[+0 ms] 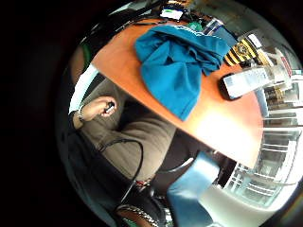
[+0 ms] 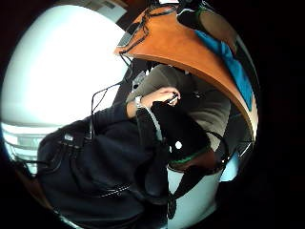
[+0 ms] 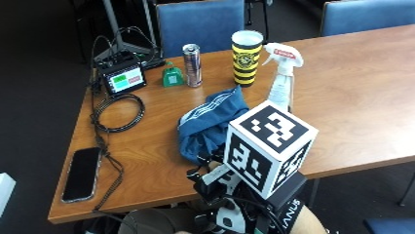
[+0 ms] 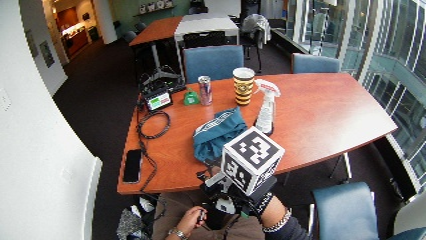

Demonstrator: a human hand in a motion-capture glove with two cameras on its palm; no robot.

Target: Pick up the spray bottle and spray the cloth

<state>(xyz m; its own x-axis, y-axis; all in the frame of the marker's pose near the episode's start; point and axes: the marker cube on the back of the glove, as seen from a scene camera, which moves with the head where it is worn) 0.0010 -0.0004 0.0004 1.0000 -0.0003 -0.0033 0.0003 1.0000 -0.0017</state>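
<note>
Beyond your grip (image 3: 223,195), whose fingers could not be made out, the spray bottle (image 3: 282,78) stood upright on the tabletop (image 3: 363,97), past the cloth (image 3: 211,122) lying between them.

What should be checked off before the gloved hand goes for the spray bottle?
1. Spray bottle upright on the table: ok.
2. Bottle free, nothing holding it: ok.
3. Blue cloth on the table beside the bottle, ready to be sprayed: ok.
4. Path to the bottle: the striped cup and the can stand behind the cloth, off to the side: ok.
5. Right hand at the near table edge, not yet at the bottle: ok.
6. Right hand's fingers open for the grasp: cannot tell, hidden.
</note>
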